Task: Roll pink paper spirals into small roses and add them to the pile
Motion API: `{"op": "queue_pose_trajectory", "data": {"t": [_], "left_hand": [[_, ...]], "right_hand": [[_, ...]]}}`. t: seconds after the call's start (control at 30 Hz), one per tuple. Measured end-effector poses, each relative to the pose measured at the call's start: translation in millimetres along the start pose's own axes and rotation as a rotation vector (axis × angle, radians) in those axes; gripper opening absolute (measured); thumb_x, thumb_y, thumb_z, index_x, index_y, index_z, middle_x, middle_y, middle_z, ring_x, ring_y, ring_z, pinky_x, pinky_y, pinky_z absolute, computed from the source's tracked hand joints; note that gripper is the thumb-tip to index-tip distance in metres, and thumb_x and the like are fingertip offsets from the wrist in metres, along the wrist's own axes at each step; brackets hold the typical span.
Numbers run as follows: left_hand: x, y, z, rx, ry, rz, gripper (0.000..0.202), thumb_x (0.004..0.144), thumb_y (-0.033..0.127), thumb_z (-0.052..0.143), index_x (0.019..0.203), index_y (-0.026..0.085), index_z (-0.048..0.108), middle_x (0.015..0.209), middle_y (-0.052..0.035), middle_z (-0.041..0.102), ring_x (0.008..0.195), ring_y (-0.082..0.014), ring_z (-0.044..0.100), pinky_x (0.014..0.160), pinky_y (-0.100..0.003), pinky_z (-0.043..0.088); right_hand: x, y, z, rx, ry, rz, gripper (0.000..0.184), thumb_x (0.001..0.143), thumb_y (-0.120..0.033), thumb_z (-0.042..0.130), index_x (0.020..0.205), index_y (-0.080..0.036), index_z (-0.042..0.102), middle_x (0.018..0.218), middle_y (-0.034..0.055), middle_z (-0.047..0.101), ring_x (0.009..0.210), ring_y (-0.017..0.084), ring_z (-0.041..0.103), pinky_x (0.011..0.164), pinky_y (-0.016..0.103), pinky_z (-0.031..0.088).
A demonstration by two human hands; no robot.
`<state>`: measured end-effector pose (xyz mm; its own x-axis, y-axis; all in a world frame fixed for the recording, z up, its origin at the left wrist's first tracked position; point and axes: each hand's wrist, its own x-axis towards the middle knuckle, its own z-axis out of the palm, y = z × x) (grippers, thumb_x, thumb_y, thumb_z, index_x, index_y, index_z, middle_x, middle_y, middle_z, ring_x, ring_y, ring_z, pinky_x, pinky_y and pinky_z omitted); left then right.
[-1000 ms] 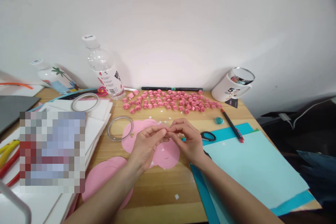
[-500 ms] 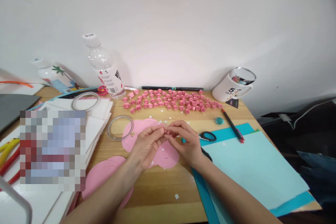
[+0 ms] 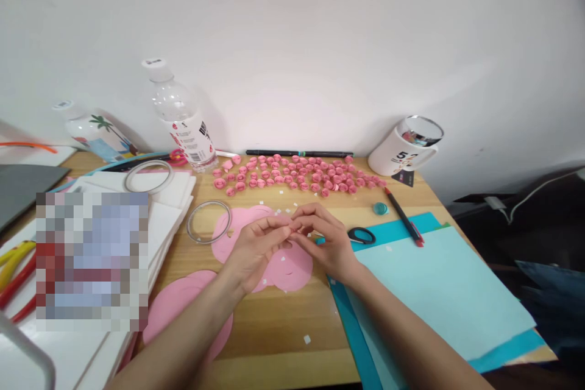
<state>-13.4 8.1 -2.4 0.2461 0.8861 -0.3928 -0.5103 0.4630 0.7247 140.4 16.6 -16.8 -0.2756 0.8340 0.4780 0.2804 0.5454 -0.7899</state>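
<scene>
Above the middle of the table, my left hand (image 3: 258,247) and my right hand (image 3: 326,241) meet at the fingertips. Between thumbs and fingers they pinch a small pink paper coil (image 3: 293,230), mostly hidden by the fingers. Beneath them lie flat pink paper circles (image 3: 292,271), overlapping one another. Farther back, many small rolled pink paper flowers (image 3: 315,186) are spread in rows. Beside my right wrist, the black-handled scissors (image 3: 362,235) are partly covered by my hand.
Left stand a clear bottle (image 3: 183,116) and a stack of white papers (image 3: 173,219); a tape roll (image 3: 189,225) lies nearby. More pink circles (image 3: 183,298) are by my left forearm. Right are light-blue sheets (image 3: 439,292), a red-black pen (image 3: 404,217), a teal coil (image 3: 380,208) and a white mug (image 3: 402,149).
Both hands stay together over the pink circles, with the fingers shifting slightly around the paper coil. My right hand has turned a little. The other things rest where they were.
</scene>
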Motion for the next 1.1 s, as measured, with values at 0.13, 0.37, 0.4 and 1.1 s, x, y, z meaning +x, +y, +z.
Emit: {"op": "queue_pose_trajectory", "data": {"t": [0.13, 0.37, 0.4, 1.1], "left_hand": [[0.0, 5.7, -3.4, 0.102, -0.042, -0.002, 0.017, 0.059, 0.018, 0.078, 0.073, 0.013, 0.068, 0.073, -0.0027, 0.066, 0.069, -0.0120, 0.058, 0.066, -0.024, 0.044], [-1.1, 11.3, -6.9, 0.270, -0.102, 0.049, 0.013, 0.061, 0.016, 0.077, 0.072, 0.015, 0.070, 0.069, -0.0023, 0.067, 0.064, -0.0108, 0.058, 0.062, -0.023, 0.043], [-1.3, 11.0, -6.5, 0.242, -0.099, 0.047, 0.013, 0.062, 0.015, 0.076, 0.073, 0.015, 0.070, 0.071, -0.0023, 0.067, 0.066, -0.0113, 0.059, 0.064, -0.023, 0.043], [-3.2, -5.8, 5.4, -0.160, 0.001, -0.059, 0.016, 0.064, 0.015, 0.075, 0.079, 0.012, 0.070, 0.087, -0.0072, 0.069, 0.087, -0.0171, 0.063, 0.085, -0.029, 0.045]], "right_hand": [[5.2, -2.3, -11.0, 0.107, -0.148, 0.038, 0.006, 0.082, -0.022, 0.060, 0.086, -0.021, 0.065, 0.095, 0.0062, 0.058, 0.080, 0.014, 0.059, 0.064, 0.026, 0.054], [7.7, -4.0, -17.7, 0.185, -0.232, 0.104, 0.006, 0.081, -0.024, 0.063, 0.085, -0.022, 0.066, 0.096, 0.0056, 0.058, 0.084, 0.015, 0.059, 0.066, 0.027, 0.054], [7.5, -3.7, -16.9, 0.187, -0.214, 0.093, 0.006, 0.080, -0.024, 0.064, 0.085, -0.022, 0.067, 0.096, 0.0055, 0.059, 0.084, 0.015, 0.059, 0.065, 0.027, 0.054], [-5.7, -5.0, 11.3, -0.221, 0.250, -0.172, 0.017, 0.076, -0.010, 0.061, 0.086, -0.022, 0.068, 0.084, 0.0070, 0.066, 0.068, 0.016, 0.063, 0.056, 0.028, 0.056]]}}
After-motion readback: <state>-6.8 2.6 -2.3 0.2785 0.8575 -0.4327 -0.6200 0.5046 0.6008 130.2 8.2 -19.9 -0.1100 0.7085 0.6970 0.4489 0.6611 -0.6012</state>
